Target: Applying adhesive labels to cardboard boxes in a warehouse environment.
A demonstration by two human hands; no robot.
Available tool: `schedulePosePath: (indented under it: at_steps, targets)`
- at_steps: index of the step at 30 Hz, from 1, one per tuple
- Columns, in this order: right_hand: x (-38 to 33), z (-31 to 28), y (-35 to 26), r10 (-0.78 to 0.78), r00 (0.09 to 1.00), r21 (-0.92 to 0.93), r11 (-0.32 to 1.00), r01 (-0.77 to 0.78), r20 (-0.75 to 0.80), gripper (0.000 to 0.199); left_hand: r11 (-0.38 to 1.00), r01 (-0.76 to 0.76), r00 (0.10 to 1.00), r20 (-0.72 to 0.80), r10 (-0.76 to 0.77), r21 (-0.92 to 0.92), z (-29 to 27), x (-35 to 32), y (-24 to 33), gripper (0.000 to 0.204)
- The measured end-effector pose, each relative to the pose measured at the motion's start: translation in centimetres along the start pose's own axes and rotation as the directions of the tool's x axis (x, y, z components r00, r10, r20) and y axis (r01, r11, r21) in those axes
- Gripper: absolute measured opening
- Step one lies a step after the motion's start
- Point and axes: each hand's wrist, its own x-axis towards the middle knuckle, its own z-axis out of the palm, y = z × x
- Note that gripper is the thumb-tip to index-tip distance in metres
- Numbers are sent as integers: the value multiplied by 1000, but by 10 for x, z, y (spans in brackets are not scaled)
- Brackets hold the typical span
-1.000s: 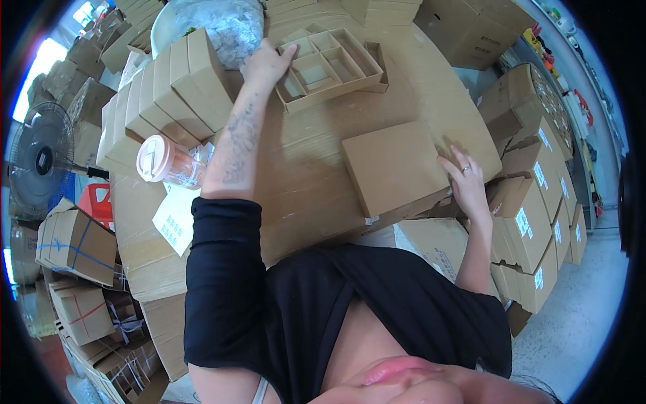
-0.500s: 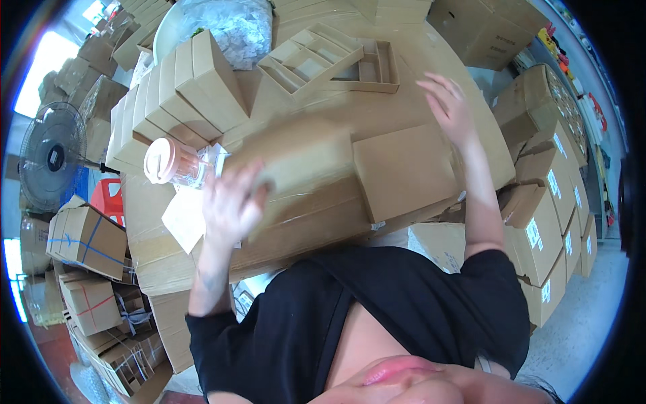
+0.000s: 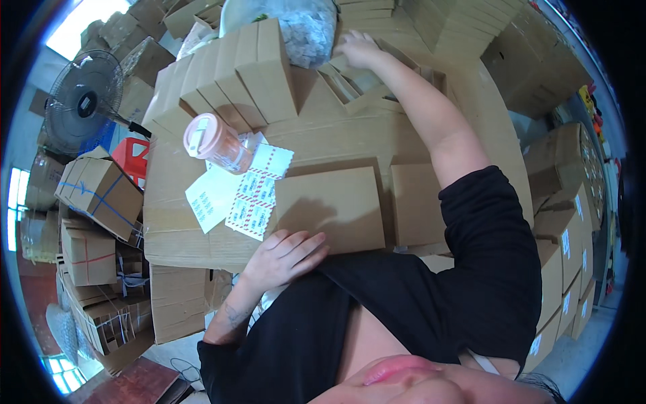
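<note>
My left hand [image 3: 286,259] lies against the near left edge of a flat brown cardboard box [image 3: 336,202], its fingers stretched out over the box's corner. Beside that box on the right is a second flat cardboard box [image 3: 414,202], partly covered by my right arm. At the far side of the table, my right hand [image 3: 359,50] has its fingers closed over the far rim of a divided cardboard tray [image 3: 353,97]. Another divided tray [image 3: 431,77] lies under and beside it, mostly hidden by my forearm.
Left of the flat box are label sheets [image 3: 259,192] and a pink-lidded cup [image 3: 219,145]. A row of upright cardboard boxes [image 3: 229,77] stands behind them, next to a clear plastic bag [image 3: 306,30] of small pieces. A fan [image 3: 86,101] and stacked cartons [image 3: 565,249] flank the table.
My right hand has reached far forward onto the divided tray. My left hand has come down to the near edge; the blurred cardboard box now lies still on the table. The view has shifted.
</note>
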Motion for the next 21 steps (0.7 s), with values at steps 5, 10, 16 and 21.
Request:
schedulePosePath:
  at_steps: [5,10,16,21]
  targets:
    - [-9,-63,15,-81,962,-125,985,117,262,30,988,61,947,-306,-102,-139,11,63,-58,17]
    - [-99,-171,28,-116,993,-138,983,118,21,24,922,217,830,-436,-347,-321,66,158,-139,8]
    - [-221,-221,38,-301,924,-227,941,249,-235,39,897,310,884,-252,-394,-317,163,311,-224,30]
    - [-276,-209,18,-270,962,-409,883,228,-46,39,862,370,890,-136,-436,-347,213,373,-223,51]
